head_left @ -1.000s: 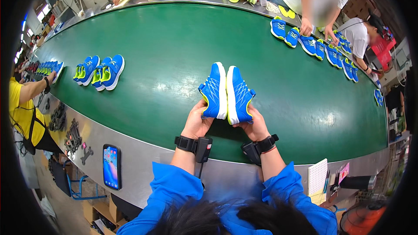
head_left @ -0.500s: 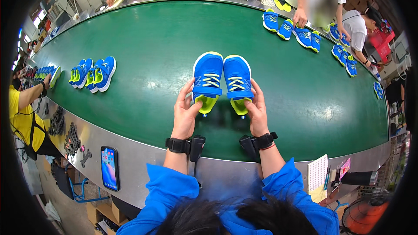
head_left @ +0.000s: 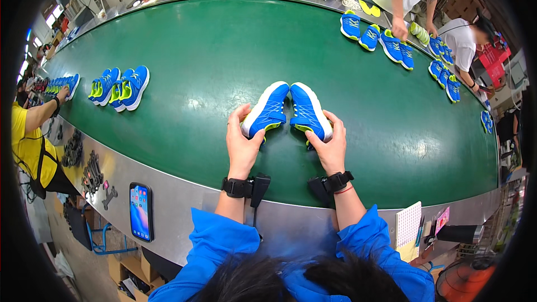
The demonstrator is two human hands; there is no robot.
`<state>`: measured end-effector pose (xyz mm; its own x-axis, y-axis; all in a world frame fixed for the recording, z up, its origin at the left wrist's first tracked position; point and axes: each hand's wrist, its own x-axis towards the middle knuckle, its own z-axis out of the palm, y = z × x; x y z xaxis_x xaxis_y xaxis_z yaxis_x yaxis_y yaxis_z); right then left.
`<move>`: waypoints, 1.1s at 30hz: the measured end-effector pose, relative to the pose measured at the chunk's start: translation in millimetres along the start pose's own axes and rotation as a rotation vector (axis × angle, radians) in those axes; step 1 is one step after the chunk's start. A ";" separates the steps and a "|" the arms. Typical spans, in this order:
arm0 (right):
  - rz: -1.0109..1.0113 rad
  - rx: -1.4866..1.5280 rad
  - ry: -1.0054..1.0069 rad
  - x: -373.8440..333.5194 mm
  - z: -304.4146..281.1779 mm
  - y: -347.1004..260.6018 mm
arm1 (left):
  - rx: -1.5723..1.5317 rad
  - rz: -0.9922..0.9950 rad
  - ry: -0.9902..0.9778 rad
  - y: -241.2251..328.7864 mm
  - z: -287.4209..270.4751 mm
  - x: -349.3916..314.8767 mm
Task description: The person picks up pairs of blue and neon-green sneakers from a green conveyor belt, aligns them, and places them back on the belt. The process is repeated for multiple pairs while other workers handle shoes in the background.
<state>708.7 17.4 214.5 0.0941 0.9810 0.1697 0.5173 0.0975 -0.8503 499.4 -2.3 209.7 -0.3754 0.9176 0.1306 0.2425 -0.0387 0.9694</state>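
Above the green belt I hold a pair of blue sneakers with white soles and yellow-green lining. My left hand (head_left: 243, 142) grips the heel of the left sneaker (head_left: 269, 109), thumb near its opening. The right sneaker (head_left: 306, 109) is held at the heel the same way by my right hand (head_left: 329, 142). Both shoes are tilted with their outer sides turned up, showing the pale line pattern; their toes meet or nearly meet at the top. The soles' undersides are hidden. Each wrist wears a black strap with a small device.
More blue sneakers (head_left: 130, 88) stand on the green belt (head_left: 224, 39) to the left, others (head_left: 391, 47) at the far right by a co-worker's hand (head_left: 399, 28). A phone (head_left: 141, 212) and a notepad (head_left: 408, 226) lie on the metal edge. A yellow-sleeved co-worker (head_left: 33, 128) works at left.
Both sneakers have rolled inward, from tops facing up to outer sides facing up, and sit slightly lower. My hands stay at the heels. The far-right co-worker's body has shifted.
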 end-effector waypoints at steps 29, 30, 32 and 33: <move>0.243 0.287 -0.259 -1.8 4.7 6.5 | -0.001 -0.289 0.144 -9.9 1.4 -2.6; 0.243 0.257 -0.224 -3.0 6.4 8.9 | -0.034 -0.296 0.196 -10.1 0.3 -2.1; 0.242 0.198 -0.152 -5.1 8.5 12.1 | -0.101 -0.307 0.299 -9.7 -1.2 -0.1; 0.201 0.173 -0.118 -4.4 7.8 5.0 | -0.140 -0.341 0.326 -11.4 -3.7 1.6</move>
<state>704.3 15.0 205.7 0.0753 0.9952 -0.0618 0.3449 -0.0842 -0.9349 492.7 -1.9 199.6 -0.6785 0.7164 -0.1626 -0.0571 0.1692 0.9839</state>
